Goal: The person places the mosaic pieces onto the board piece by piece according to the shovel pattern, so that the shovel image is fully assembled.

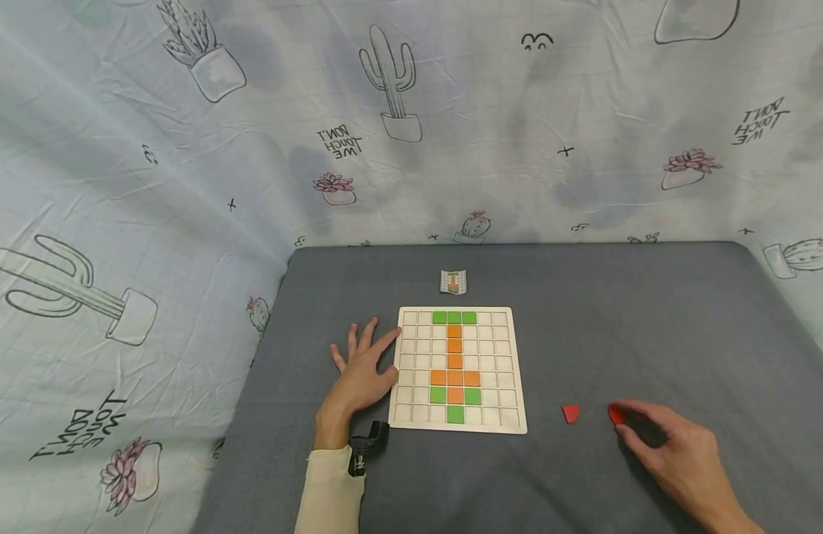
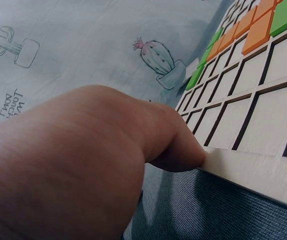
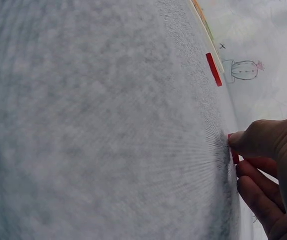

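A pale wooden grid board (image 1: 418, 415) lies on the dark cloth, with green tiles (image 1: 456, 414) and orange tiles (image 1: 454, 346) set in a column and short rows. My left hand (image 1: 363, 374) rests at the board's left edge, fingers spread, with thumb and forefinger touching the rim. In the left wrist view a fingertip (image 2: 196, 157) presses on the board's edge. My right hand (image 1: 678, 449) pinches a red tile (image 1: 616, 414) between thumb and fingers, close over the cloth. Another red tile (image 1: 571, 413) lies flat between that hand and the board.
A small picture card (image 1: 453, 282) showing a grid pattern lies behind the board. The grey tabletop cloth (image 1: 618, 319) stretches to the right. A pale curtain (image 1: 505, 148) printed with cacti hangs at the back and left side.
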Tool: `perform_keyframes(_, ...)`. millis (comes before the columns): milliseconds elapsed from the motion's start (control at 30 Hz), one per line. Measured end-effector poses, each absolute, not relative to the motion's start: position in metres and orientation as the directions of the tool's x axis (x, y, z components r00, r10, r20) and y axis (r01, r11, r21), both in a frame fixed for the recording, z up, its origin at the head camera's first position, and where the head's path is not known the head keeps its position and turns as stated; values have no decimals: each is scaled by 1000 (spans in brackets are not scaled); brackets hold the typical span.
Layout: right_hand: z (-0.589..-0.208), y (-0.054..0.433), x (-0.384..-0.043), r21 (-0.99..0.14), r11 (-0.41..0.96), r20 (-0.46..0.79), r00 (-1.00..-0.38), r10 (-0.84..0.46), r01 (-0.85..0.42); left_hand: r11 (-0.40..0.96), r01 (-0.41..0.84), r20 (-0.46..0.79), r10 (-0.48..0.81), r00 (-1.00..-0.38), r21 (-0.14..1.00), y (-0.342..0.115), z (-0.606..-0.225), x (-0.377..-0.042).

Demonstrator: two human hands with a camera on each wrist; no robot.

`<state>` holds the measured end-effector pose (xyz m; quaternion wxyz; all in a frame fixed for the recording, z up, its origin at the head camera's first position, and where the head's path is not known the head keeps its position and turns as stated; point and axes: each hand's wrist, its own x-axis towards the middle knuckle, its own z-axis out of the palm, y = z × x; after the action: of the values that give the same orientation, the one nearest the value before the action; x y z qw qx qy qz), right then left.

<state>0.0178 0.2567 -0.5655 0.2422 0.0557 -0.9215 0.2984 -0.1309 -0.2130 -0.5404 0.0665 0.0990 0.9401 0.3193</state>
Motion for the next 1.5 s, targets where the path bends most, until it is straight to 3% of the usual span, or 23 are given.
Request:
perform_keyframes(333, -567, 258, 18, -532, 812, 482, -874, 57, -241, 774, 147, -55, 229, -972, 616, -214, -541, -130)
perform_keyframes(800, -555, 250, 9, -552, 763, 521, -854, 0, -337, 774, 147, -50, 224, -973, 616, -213, -540, -129)
perform_keyframes(1067, -539, 214, -9, -547, 721, 514, -851, -112, -425, 770, 146, -47, 223, -974, 621, -213, -540, -129)
perform_keyframes(1300, -532, 168, -23, -634, 618, 457, -870, -185, -465, 733, 175, 6, 227, -974, 657, -215, -547, -131)
perform_keyframes(1500, -535, 132, -34, -647, 548, 446, -846, -292, -530, 737, 177, 0, 233, -973, 653, -215, -550, -132)
